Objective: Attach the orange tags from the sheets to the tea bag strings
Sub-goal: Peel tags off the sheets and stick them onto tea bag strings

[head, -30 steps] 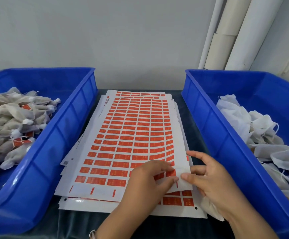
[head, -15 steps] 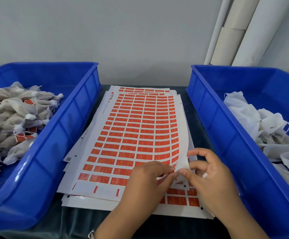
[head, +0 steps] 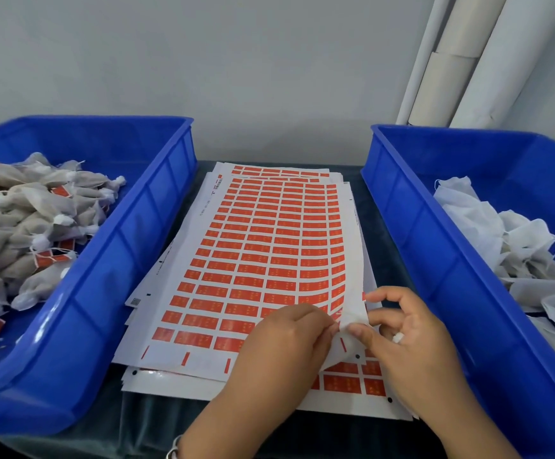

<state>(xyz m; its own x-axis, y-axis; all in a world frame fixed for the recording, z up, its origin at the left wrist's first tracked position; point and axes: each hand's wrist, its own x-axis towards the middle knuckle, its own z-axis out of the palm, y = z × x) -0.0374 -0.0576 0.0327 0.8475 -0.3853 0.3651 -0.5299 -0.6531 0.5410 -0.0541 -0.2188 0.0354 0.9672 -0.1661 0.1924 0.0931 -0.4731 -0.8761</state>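
At the near edge of the dark table (head: 157, 422), the left hand (head: 279, 346) and the right hand (head: 412, 339) met over the near right corner of the top sheet (head: 256, 260) of orange tags (head: 246, 296). Both pinched that lifted, curled corner between thumb and fingertips, and the right hand also held something small and white in its curled fingers. The sheet lay on a stack of sheets (head: 177, 384) running toward the far edge. A left blue bin (head: 110, 260) held filled tea bags (head: 21, 213), some tagged; a right blue bin (head: 435, 260) held white tea bags (head: 488, 226). Pale tubes (head: 451, 61) leaned in the far right corner.
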